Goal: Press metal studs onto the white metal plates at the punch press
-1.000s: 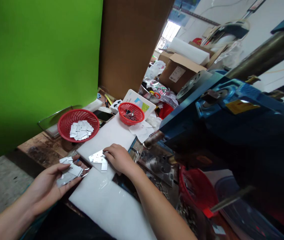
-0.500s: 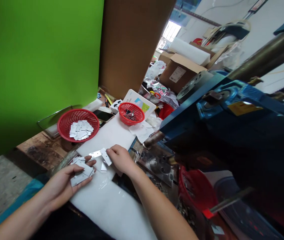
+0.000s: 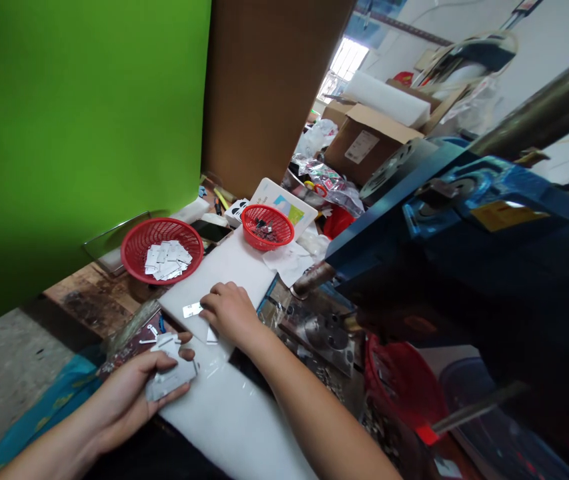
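Observation:
My left hand (image 3: 134, 390) is closed around a stack of small flat silvery-white metal plates (image 3: 171, 373), with the thumb resting on top. Over the white foam sheet (image 3: 244, 413), my right hand (image 3: 231, 313) has its fingers bent down onto a small metal plate (image 3: 193, 309) that sticks out on the left of the fingertips. Part of another plate (image 3: 211, 336) lies on the foam just below that hand. The palm hides anything else beneath it. A red basket (image 3: 128, 257) to the left holds a pile of similar plates.
A smaller red basket (image 3: 289, 233) with small dark parts stands at the foam's far end. On the right looms a blue machine (image 3: 414, 247) with a metal bed below it. Small white pieces (image 3: 151, 330) lie beside my left hand. A red bin (image 3: 409, 387) sits at lower right.
My right hand has lowered and moved slightly left over the foam; the tilted plate at its fingertips is now hidden. My left hand has moved down with its stack, uncovering small white pieces.

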Demonstrator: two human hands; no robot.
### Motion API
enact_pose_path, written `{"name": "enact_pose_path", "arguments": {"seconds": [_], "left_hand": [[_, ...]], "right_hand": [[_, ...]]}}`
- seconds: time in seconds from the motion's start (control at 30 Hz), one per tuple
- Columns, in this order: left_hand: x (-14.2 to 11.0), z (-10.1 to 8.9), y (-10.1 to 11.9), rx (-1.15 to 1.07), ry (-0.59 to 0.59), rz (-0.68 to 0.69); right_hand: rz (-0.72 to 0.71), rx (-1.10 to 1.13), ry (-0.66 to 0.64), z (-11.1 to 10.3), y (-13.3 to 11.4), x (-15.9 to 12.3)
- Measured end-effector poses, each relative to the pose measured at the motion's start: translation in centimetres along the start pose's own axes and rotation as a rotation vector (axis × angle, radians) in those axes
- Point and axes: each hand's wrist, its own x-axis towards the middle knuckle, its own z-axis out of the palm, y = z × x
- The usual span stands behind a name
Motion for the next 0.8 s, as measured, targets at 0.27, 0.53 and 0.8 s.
{"name": "enact_pose_path", "arguments": {"seconds": [0.27,0.53,0.8], "left_hand": [[0.1,1.4,0.5,-0.01,-0.035,-0.027],[0.9,2.4,0.7,-0.02,-0.105,0.028],[0.2,0.1,0.2,0.027,0.02,0.019]], "right_hand": [[0.183,0.295,0.094,-0.1,0.7,0.0],[0.217,0.842,-0.065,0.1,0.9,-3.3],[0.302,0.152,0.065,0.0,0.1,-4.5]]}}
